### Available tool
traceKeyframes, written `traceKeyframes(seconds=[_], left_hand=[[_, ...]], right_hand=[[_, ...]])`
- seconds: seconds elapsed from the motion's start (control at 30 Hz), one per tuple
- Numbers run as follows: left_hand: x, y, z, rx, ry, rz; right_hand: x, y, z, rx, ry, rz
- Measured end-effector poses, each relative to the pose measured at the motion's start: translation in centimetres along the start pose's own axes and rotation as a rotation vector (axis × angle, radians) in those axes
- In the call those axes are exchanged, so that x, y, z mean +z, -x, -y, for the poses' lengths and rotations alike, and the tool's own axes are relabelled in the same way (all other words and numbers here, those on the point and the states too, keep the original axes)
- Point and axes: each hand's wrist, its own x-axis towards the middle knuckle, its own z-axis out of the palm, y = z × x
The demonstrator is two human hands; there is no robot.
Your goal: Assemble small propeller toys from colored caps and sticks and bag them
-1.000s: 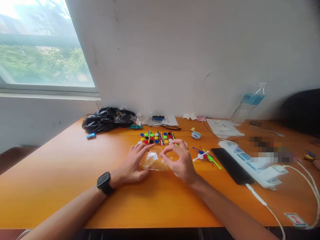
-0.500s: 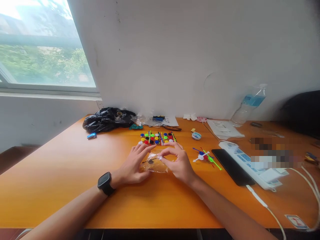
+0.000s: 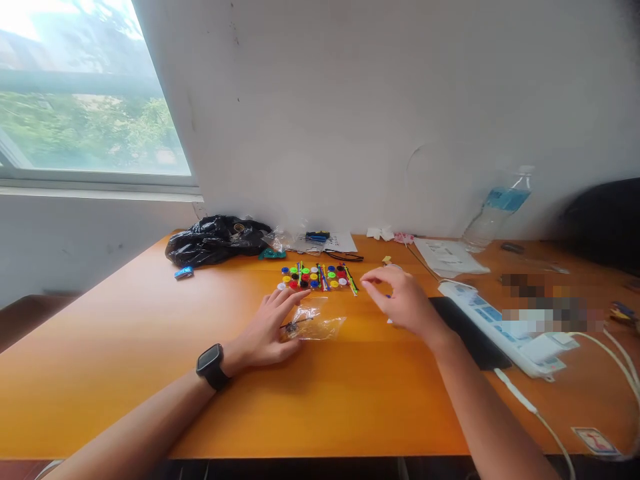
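My left hand (image 3: 267, 327) rests on the table with its fingers stretched out, touching the left side of a clear plastic bag (image 3: 325, 328). A small black arrow-shaped piece (image 3: 295, 326) shows in the bag, partly behind my fingers. My right hand (image 3: 403, 297) hovers right of the bag, fingers curved and the thumb tip a little apart from the index finger; I see nothing between them. Beneath it, the loose coloured arrow pieces are almost wholly hidden. Behind the bag lie several coloured round caps (image 3: 313, 277) in rows, with bundles of thin coloured arrow pieces (image 3: 351, 280) among them.
A black phone (image 3: 467, 333) and a white power strip (image 3: 493, 327) with cables lie to the right. At the back are a black plastic bag (image 3: 215, 240), glasses (image 3: 345, 256), papers (image 3: 450, 257) and a water bottle (image 3: 500, 207). A small blue packet (image 3: 184, 273) sits at left.
My right hand has let go of the clear bag and moved right, over the loose arrow pieces. The bag lies flatter, and the black piece has shifted slightly left. My left hand has stayed put.
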Motion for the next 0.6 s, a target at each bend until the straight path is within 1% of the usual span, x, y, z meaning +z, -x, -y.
traceKeyframes(seconds=[0.07, 0.13, 0.2, 0.3, 0.4, 0.6], left_hand=[[0.1, -0.1, 0.1, 0.004, -0.009, 0.006], [0.1, -0.1, 0.1, 0.008, -0.014, 0.009], [0.2, -0.2, 0.2, 0.005, -0.015, 0.012], [0.2, -0.2, 0.2, -0.001, -0.012, 0.018], [0.2, -0.1, 0.2, 0.002, -0.006, 0.022], [0.2, -0.2, 0.1, 0.002, -0.013, 0.03]], right_hand=[[-1.7, -0.2, -2.5, 0.141, 0.265, 0.05], [-2.7, 0.0, -5.0, 0.264, 0.421, 0.146], [-3.2, 0.3, -7.2, 0.364, 0.469, 0.222], [-3.1, 0.7, -9.5, 0.509, 0.454, 0.342], [-2.8, 0.8, -10.4, 0.547, 0.42, 0.405], [-2.9, 0.3, -9.7, 0.518, 0.323, 0.354]])
